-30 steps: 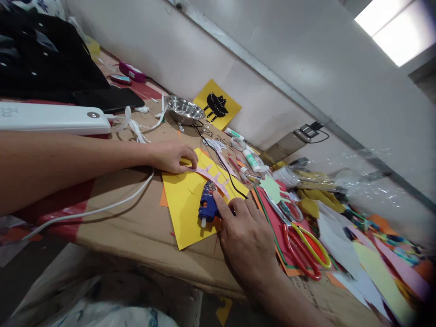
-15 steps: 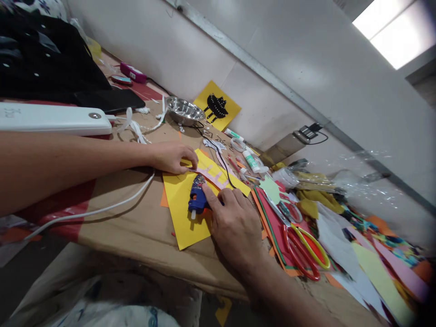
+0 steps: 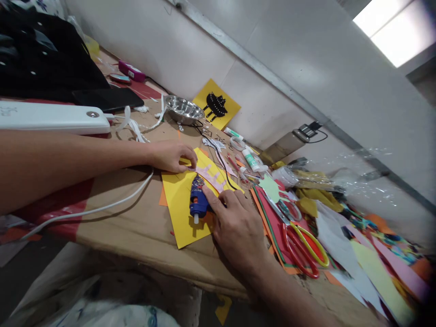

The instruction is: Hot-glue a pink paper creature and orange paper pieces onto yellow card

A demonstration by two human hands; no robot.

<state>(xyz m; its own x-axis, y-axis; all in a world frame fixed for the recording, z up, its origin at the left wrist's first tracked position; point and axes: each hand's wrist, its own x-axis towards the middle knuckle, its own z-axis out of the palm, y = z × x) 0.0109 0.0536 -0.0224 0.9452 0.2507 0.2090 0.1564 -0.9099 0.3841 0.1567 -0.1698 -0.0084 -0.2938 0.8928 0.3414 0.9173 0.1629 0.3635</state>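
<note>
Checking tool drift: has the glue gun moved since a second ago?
Yes: the glue gun sits slightly farther left in view, judged against the metal bowl.

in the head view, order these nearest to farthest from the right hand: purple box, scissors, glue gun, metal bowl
1. Glue gun: held in the right hand, over the yellow sheet.
2. Scissors: to that hand's right, on coloured paper.
3. Metal bowl: farther up the table, left of the hand.
4. Purple box: farthest, upper left, near the wall.
</note>
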